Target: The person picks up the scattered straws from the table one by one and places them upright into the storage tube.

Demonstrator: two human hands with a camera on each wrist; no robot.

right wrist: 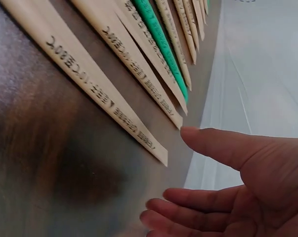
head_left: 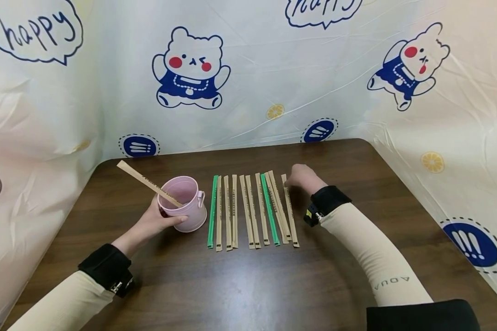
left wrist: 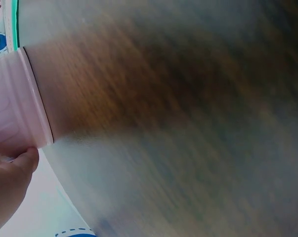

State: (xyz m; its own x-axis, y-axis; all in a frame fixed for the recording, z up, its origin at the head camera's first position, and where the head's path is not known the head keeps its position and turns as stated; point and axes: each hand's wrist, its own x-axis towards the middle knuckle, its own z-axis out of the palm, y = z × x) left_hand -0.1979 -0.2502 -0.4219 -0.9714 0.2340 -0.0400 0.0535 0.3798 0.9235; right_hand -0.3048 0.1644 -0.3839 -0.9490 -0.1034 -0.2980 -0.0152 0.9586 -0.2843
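Note:
My left hand (head_left: pixel 155 221) grips a small pink bucket (head_left: pixel 193 214) at the left of the table, thumb on its front side. One brown paper-wrapped straw (head_left: pixel 142 179) leans out of the bucket over its rim. The left wrist view shows the thumb (left wrist: pixel 26 160) against the bucket wall (left wrist: pixel 15 106). At the far end of the rightmost brown straw (head_left: pixel 291 216) is my right hand (head_left: pixel 305 178). In the right wrist view its thumb (right wrist: pixel 213 143) and fingers stand apart, with the straw's tip (right wrist: pixel 156 149) near the gap and nothing held.
Several brown straws (head_left: pixel 249 211) and two green ones, left (head_left: pixel 212 211) and right (head_left: pixel 270 209), lie side by side on the dark wooden table (head_left: pixel 240 280). A printed cloth (head_left: pixel 248 69) hangs behind and beside the table.

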